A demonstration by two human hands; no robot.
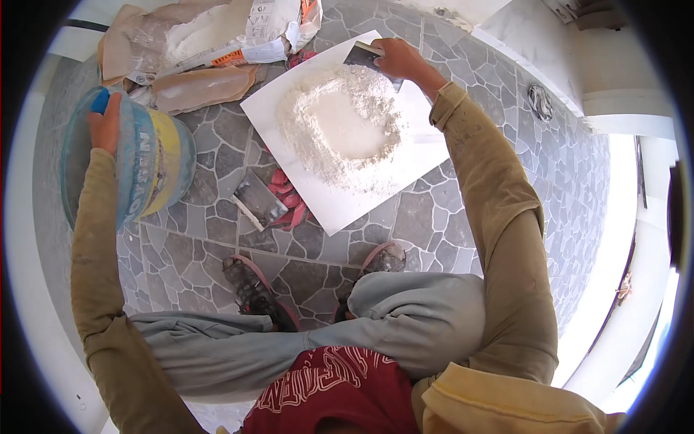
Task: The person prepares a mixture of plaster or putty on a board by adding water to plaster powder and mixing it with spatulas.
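My right hand (pixel 396 59) is closed round the handle of a wide scraper (pixel 363 55), whose dark blade is at the far edge of a ring of white powder (pixel 303 119). A pale, wet-looking pool (pixel 350 134) fills the middle of the ring. Under it lies a square white board (pixel 336 215) on the floor. At the mouth of a translucent blue bucket (pixel 134 170) with a yellow band, my left hand (pixel 105 126) is closed on a small bright-blue object (pixel 100 100), mostly hidden by the fingers.
A torn paper sack (pixel 210 43) of white powder lies beyond the bucket. Near my feet, another flat blade (pixel 259 199) rests by a crumpled red cloth (pixel 289 202). A wire coil (pixel 540 102) lies at right on the stone-patterned floor (pixel 416 213).
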